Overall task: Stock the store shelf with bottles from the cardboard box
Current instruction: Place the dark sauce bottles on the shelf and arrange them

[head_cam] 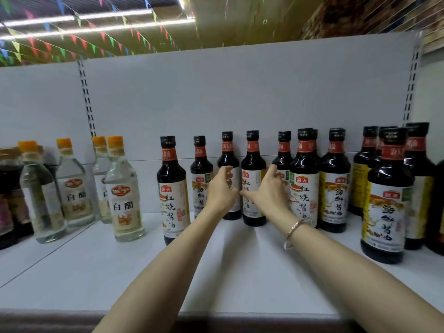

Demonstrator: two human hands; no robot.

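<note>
The white store shelf [216,272] carries a row of dark soy sauce bottles with black caps and red neck bands. My left hand [222,191] reaches to the back and curls its fingers round one dark bottle [227,152] near the back panel. My right hand [269,192], with a bracelet on its wrist, wraps the neighbouring dark bottle [252,164]: the thumb lies across its label and the fingers reach round its right side. Both bottles stand upright on the shelf. The cardboard box is out of view.
Clear vinegar bottles with orange caps [125,195] stand at the left. More soy sauce bottles crowd the right, one large one [386,203] close to the front edge. The white back panel [240,92] rises behind, and dark jars [9,200] sit at the far left.
</note>
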